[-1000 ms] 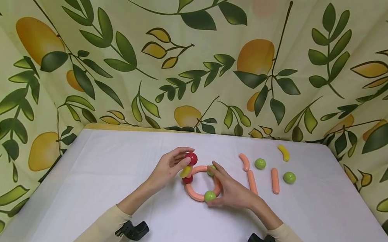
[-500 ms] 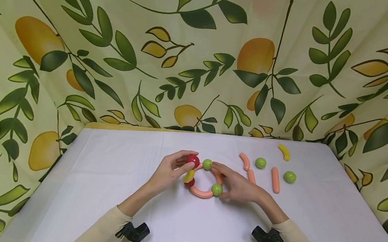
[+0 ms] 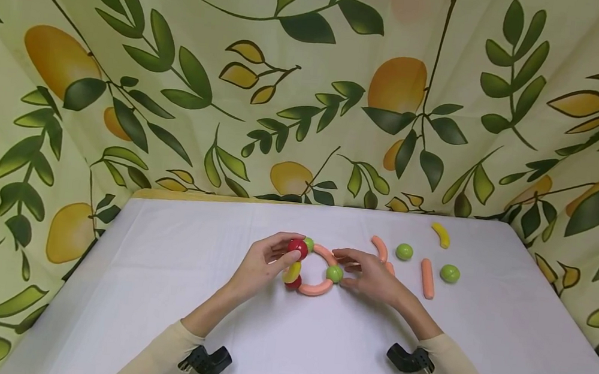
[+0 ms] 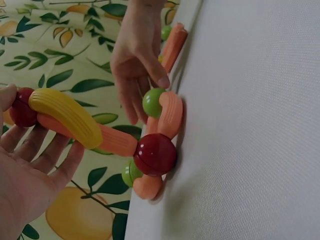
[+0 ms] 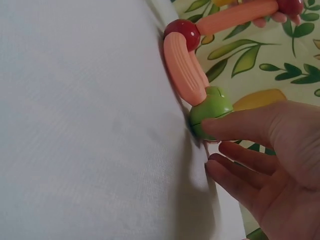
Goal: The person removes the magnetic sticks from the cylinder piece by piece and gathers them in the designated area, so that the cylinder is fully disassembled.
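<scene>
At the middle of the white table (image 3: 162, 258), seen from the head, the ring of pink curved pieces (image 3: 313, 289) was found turned anticlockwise compared with half a second earlier: the far green ball (image 3: 308, 245) had been carried leftward, behind the upper red ball (image 3: 298, 249), and the near green ball (image 3: 334, 274) had been brought up to the right side. The upper red ball was kept pinched between thumb and fingers of the left hand (image 3: 260, 261), with the yellow curved piece (image 3: 291, 272) hanging below.

From the left wrist, a straight pink piece (image 4: 117, 141) was seen joined to both the held ball and the lower red ball (image 4: 156, 154), which was set in the ring.

From the right wrist, the near green ball was overlapped by the thumb of the right hand (image 3: 374, 277); its other fingers were held apart from the thumb, and firm contact could not be told.
</scene>
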